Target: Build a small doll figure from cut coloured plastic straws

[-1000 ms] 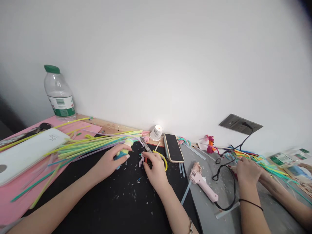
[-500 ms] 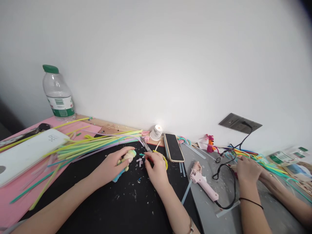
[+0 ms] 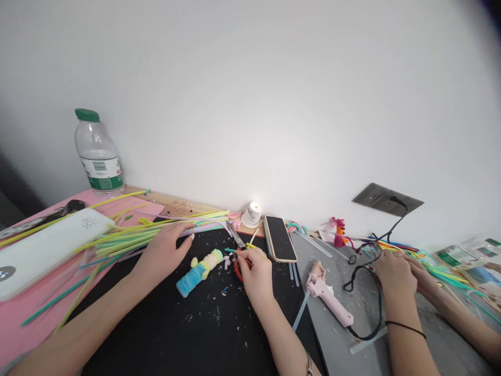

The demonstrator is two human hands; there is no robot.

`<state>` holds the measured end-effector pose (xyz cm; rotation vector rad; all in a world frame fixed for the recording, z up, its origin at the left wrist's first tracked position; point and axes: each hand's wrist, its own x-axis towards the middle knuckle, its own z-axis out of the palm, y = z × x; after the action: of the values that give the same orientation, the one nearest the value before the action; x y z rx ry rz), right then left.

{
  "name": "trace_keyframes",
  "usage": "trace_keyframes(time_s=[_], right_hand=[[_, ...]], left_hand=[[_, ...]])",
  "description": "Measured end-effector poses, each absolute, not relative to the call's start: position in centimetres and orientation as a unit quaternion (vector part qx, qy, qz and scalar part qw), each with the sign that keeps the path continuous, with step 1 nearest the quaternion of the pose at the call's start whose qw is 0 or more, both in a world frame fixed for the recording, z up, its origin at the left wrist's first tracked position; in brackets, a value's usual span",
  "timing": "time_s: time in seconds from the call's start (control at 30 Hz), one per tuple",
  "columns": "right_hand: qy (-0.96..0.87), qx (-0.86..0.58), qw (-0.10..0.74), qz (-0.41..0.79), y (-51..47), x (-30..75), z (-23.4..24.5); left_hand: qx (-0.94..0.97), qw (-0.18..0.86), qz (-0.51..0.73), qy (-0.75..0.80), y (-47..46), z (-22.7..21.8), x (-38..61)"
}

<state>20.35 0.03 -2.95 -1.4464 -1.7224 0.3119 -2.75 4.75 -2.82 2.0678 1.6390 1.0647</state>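
My left hand (image 3: 164, 253) is open over the near end of a bundle of yellow, green and lilac pipe cleaners (image 3: 125, 237), its thumb apart from the fingers. Just right of it, a small fuzzy figure (image 3: 199, 272) with a blue ribbed body, yellow arms and a pale head lies untouched on the black mat (image 3: 172, 334). My right hand (image 3: 255, 271) pinches a short teal pipe cleaner piece (image 3: 230, 250) at its fingertips. Red-handled scissors (image 3: 236, 236) lie partly beneath that hand. Small lilac bits (image 3: 227, 261) rest between figure and hand.
A phone (image 3: 281, 239) and a white paper cup (image 3: 252, 214) stand near the wall. To the right lie a pink glue gun (image 3: 329, 297) with a black cord and a co-worker's hands (image 3: 397, 274). A white power bank (image 3: 55, 250) and a plastic bottle (image 3: 100, 156) are left.
My left hand has let go of the fuzzy figure, which now lies on the mat, and has moved left to the pipe cleaners. The right hand has barely shifted.
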Motion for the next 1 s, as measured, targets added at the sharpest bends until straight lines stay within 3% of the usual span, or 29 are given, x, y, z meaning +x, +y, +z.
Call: trace_keyframes(time_s=[0.27, 0.53, 0.83, 1.0], right_hand=[[-0.674, -0.589, 0.431, 0.116, -0.6, 20.3, -2.5], [-0.651, -0.593, 0.453, 0.142, -0.4, 20.2, -2.6], [-0.648, -0.578, 0.471, 0.156, -0.5, 20.1, -2.3], [-0.647, -0.573, 0.477, 0.160, -0.5, 20.0, -2.1]], left_hand=[[0.788, 0.110, 0.244, 0.555, 8.3, -0.1, -3.3], [0.811, 0.116, 0.215, 0.532, 11.4, -0.6, -0.4], [0.762, 0.099, 0.256, 0.587, 11.4, 1.0, -1.8], [0.665, 0.135, 0.391, 0.622, 12.5, 2.7, -6.3]])
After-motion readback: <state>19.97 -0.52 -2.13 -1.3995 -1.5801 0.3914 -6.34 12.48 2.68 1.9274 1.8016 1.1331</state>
